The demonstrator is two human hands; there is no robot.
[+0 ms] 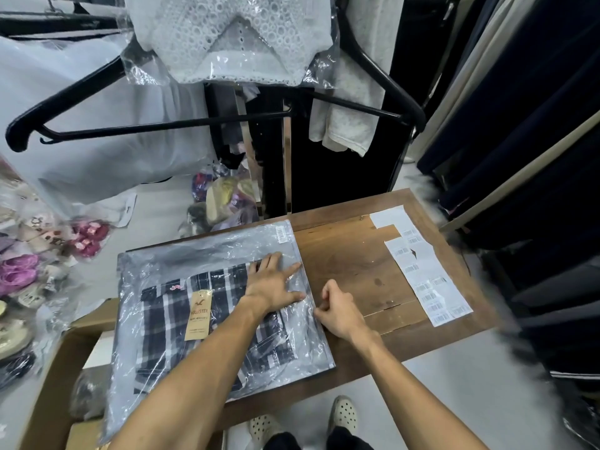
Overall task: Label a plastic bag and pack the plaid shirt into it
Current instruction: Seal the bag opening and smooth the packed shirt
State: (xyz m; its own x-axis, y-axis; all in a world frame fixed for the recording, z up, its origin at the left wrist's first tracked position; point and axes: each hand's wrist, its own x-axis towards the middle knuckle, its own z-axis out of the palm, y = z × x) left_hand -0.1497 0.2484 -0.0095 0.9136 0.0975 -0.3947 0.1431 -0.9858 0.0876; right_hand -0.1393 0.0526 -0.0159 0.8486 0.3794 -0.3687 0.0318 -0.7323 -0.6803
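Note:
A clear plastic bag (181,254) lies flat on the wooden table (350,251), with a small barcode label (281,234) stuck near its far right corner. Inside it lies the folded navy-and-white plaid shirt (168,323), a tan cardboard tag (199,315) on its front. My left hand (274,284) presses flat on the bag over the shirt's right part, fingers spread. My right hand (339,311) sits at the bag's right edge, its fingers pinching that edge.
Sheets of barcode labels (428,280) lie on the table's right side. A black hanger (162,125) with a bagged white lace top (233,37) hangs ahead. Dark garments hang on the right. Bagged shoes (22,274) pile at the left, a cardboard box (58,384) below them.

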